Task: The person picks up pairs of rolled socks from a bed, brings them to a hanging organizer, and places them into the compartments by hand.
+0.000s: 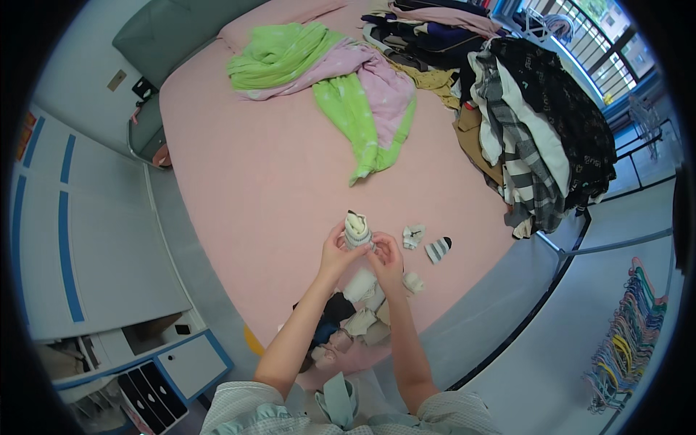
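Note:
Between both hands, just above the pink bed sheet (246, 196), is a rolled pair of white and grey socks (356, 230) with a dark tip at its top. My left hand (338, 248) wraps its left side, fingers closed around it. From the right, my right hand (386, 254) grips its lower edge with bent fingers. To the right lie a small white sock (413, 235) with a dark mark and a grey-striped sock (438, 250) with a black tip. A pale balled sock (413, 283) rests beside my right wrist.
Several rolled socks (360, 322), white, beige and dark, are heaped between my forearms. A green and pink blanket (362, 94) lies farther back. Piled clothes (536, 138) cover the bed's right side. Hangers (623, 344) hang at far right; a cabinet (192, 362) stands at left.

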A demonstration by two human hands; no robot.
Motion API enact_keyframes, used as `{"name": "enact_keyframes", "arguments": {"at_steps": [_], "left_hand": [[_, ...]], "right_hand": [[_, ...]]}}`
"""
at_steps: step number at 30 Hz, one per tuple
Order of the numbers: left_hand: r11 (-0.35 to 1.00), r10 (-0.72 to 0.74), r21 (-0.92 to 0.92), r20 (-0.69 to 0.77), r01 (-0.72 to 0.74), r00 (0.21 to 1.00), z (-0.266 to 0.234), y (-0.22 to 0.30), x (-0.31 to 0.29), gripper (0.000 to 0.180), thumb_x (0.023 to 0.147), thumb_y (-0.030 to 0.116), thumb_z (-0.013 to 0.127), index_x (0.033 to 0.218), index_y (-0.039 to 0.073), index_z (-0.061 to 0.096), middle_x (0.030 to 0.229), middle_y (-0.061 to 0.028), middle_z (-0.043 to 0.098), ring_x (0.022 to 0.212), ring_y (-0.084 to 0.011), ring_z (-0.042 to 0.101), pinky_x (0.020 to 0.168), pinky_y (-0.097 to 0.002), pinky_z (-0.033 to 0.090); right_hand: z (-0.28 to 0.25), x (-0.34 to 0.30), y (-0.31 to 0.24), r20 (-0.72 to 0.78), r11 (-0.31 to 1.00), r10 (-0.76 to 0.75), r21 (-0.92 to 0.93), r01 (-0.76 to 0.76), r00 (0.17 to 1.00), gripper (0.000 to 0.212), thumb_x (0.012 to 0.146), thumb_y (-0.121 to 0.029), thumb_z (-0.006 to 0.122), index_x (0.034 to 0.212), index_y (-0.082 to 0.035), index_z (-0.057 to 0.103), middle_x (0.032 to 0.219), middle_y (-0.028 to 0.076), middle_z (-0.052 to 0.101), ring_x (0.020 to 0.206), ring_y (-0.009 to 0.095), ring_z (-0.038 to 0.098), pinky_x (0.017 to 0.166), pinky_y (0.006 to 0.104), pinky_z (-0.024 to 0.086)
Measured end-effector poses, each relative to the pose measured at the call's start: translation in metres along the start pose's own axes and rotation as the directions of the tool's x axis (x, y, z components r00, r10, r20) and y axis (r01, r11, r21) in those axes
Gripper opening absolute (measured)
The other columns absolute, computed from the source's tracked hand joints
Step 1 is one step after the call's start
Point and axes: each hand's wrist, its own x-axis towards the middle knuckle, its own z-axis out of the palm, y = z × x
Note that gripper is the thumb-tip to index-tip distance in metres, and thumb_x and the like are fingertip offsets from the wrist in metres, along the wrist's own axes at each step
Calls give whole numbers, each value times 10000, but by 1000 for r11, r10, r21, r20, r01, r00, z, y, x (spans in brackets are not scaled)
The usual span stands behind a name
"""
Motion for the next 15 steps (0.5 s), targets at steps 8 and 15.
{"name": "enact_keyframes", "arguments": {"at_steps": [8, 15], "left_hand": [[994, 72, -86, 87, -64, 994, -8, 68, -103, 576, 669, -20, 752, 1178, -30, 483, 1115, -87, 559, 1059, -150, 538, 929, -300, 441], [977, 204, -84, 71, -198, 976, -26, 104, -200, 524, 663, -12, 750, 1136, -2, 524, 1043, -59, 596, 965, -136, 586, 863, -287, 483]], "right_hand": [[33, -73, -97, 101, 999, 1, -41, 3, 995, 415, 721, 34, 685, 1094, -10, 509, 1153, 85, 516, 1020, 158, 540, 805, 271, 452], [66, -147, -149, 235, 988, -58, -128, 90, 970, 609, 675, -36, 748, 1228, -7, 496, 1154, 75, 549, 1043, 155, 534, 829, 273, 448]]}}
